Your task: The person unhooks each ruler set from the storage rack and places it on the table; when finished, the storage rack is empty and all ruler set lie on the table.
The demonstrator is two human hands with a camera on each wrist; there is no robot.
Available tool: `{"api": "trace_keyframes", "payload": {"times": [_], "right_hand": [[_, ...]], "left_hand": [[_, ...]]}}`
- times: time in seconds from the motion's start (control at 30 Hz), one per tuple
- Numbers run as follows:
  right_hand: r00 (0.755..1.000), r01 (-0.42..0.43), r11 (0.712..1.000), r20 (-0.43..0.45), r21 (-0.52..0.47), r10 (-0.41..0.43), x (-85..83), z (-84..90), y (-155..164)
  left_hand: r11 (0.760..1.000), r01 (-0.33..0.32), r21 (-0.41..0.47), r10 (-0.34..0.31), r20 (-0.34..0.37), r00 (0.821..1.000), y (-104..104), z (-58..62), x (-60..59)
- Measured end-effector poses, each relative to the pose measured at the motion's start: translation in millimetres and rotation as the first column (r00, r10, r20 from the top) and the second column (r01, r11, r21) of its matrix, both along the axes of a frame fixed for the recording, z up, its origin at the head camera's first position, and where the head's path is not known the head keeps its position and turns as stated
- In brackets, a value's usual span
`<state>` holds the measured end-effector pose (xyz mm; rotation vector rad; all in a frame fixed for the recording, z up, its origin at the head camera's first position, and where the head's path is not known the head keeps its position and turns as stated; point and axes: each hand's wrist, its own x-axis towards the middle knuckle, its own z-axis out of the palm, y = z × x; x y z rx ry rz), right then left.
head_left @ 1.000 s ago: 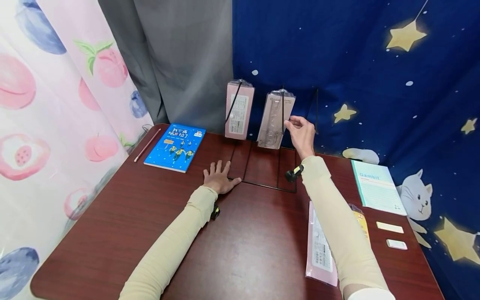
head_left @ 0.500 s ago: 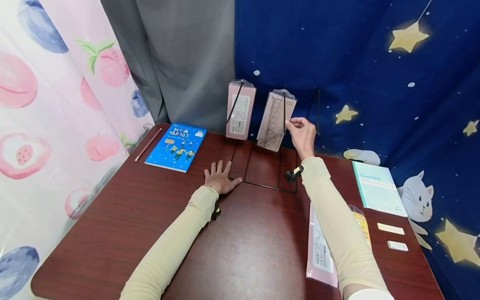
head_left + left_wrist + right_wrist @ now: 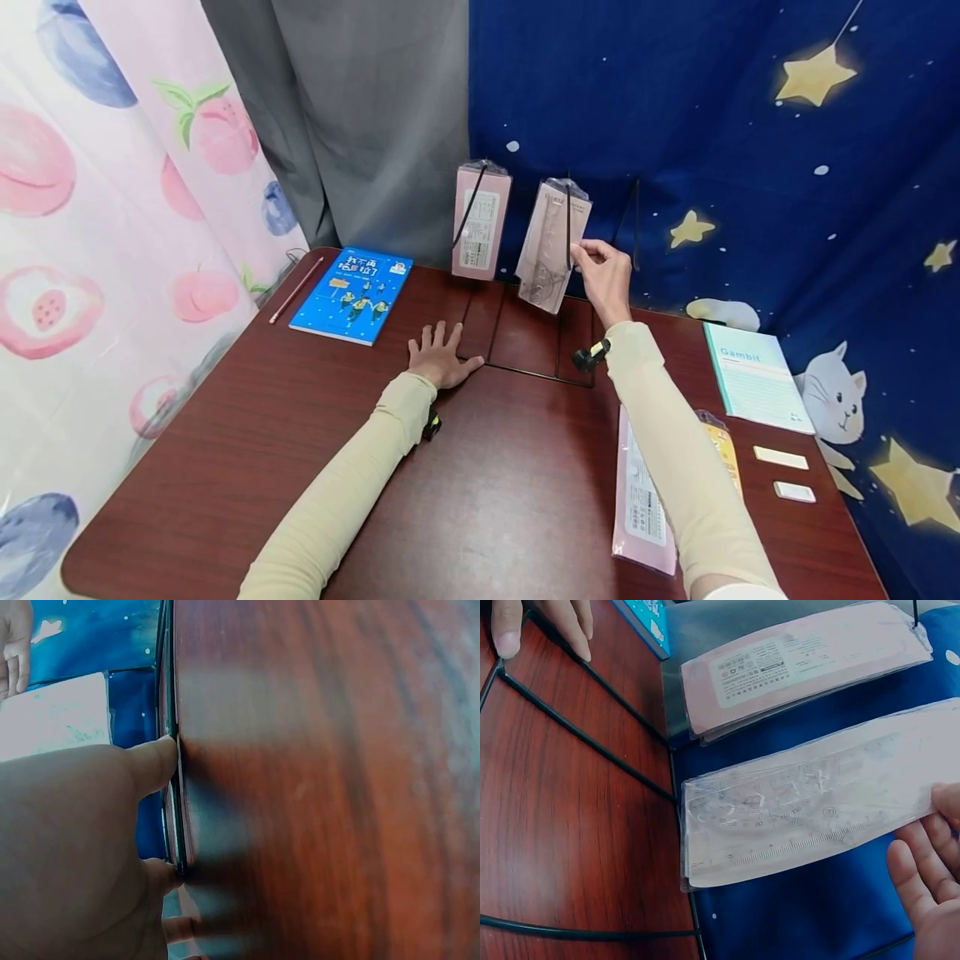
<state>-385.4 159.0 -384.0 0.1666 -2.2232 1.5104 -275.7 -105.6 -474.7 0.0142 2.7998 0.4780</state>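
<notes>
A clear packet with a transparent ruler [image 3: 551,250] hangs on the middle hook of a black wire rack [image 3: 525,370] at the back of the table. My right hand [image 3: 583,248] pinches the packet's right edge, and it hangs tilted with its lower end swung left. In the right wrist view the ruler packet [image 3: 810,817] lies across the frame, with my fingers [image 3: 930,877] at its right end. A pink packet [image 3: 480,221] hangs on the left hook. My left hand [image 3: 438,354] lies flat on the table, fingers spread, at the near left corner of the rack's base.
A blue book [image 3: 352,293] and a pencil [image 3: 296,289] lie at the back left of the red-brown table [image 3: 487,500]. Under my right forearm lies another pink packet [image 3: 637,500]. A green notebook [image 3: 753,375] and two small white erasers [image 3: 780,455] sit at the right. Curtains close in the back.
My right hand has dropped slightly and the ruler packet has tilted further, its lower end swinging left and down. The left hand has stayed put.
</notes>
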Motion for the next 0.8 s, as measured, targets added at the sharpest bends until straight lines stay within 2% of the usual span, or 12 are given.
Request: {"api": "trace_keyframes", "payload": {"times": [0.5, 0.8], "right_hand": [[0.997, -0.072, 0.997, 0.018, -0.04, 0.073, 12.2, -1.2, 0.7], [0.998, -0.058, 0.998, 0.032, -0.027, 0.059, 20.6, -1.8, 0.0]], "left_hand": [[1.0, -0.005, -0.009, 0.005, 0.001, 1.0, 0.2, 2.0, 1.4], [1.0, -0.005, -0.01, 0.005, 0.006, 1.0, 1.3, 1.5, 0.5]]}}
